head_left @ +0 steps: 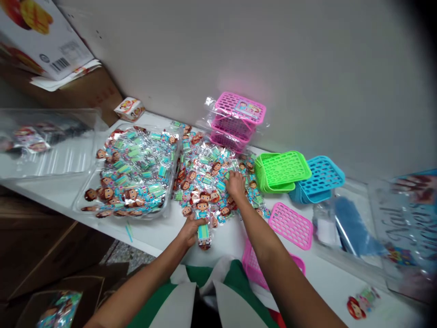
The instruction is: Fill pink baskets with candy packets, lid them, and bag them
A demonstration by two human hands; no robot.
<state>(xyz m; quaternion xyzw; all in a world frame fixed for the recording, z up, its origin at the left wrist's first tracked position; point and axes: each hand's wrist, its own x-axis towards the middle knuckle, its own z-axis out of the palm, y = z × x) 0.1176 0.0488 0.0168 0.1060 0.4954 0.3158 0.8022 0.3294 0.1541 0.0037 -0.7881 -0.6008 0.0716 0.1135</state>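
Note:
My left hand [191, 229] is closed on small packets [204, 231] with a doll figure and green-blue strips, held above the front of the white table [150, 237]. Farther back, my right hand [236, 186] reaches into the loose pile of similar shiny packets [205, 178]. Its fingers are bent down at the packets, and whether they grip one is too small to tell. Left of the pile, a clear tray [79, 200] is heaped with more of these packets.
Behind the pile stand wrapped pink baskets [235, 125]. To the right are green baskets [285, 171], blue baskets [322, 177], a pink lid [292, 225] and a clear bin. A pink basket [254, 269] lies under my right forearm. Cartons [78, 98] stand at the left.

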